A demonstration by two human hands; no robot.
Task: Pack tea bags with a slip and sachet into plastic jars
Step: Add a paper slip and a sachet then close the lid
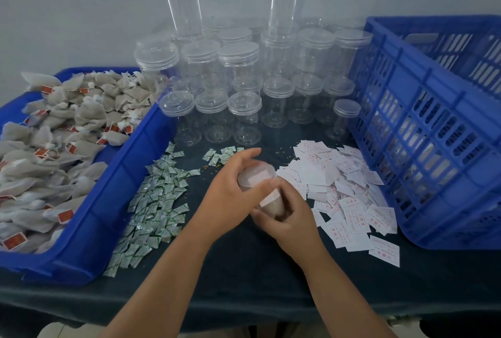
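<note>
Jar (256, 176) — blurry, contents unclear

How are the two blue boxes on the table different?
The left tray is low with solid walls; the right crate is taller with slotted walls. The tray is heaped with tea bags; the crate's contents are hard to make out. Both are blue plastic.

One filled jar (260, 184), one left hand (230, 196), one right hand (288, 219), one tray (130, 175), one crate (477, 172), two tall jars (184, 4).
</note>
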